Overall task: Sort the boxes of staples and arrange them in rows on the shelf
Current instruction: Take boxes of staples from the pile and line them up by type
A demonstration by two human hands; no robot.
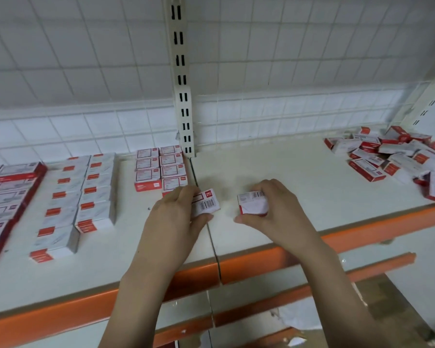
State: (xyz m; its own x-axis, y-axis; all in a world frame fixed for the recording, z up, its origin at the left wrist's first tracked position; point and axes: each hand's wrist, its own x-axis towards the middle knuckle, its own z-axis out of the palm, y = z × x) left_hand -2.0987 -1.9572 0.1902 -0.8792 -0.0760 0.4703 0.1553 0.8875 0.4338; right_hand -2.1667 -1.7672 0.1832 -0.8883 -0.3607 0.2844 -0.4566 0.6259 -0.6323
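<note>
Left hand and right hand: one staple box gripped by each. Rows arranged at left of frame; unsorted pile remaining at upper right.

My left hand holds a white box with red logo and black barcode; my right hand holds another white-and-red box. The cream shelf has an orange edge.

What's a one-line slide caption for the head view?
Each hand, left hand and right hand, holds a staple box above the shelf between neat rows and unsorted pile.
</note>
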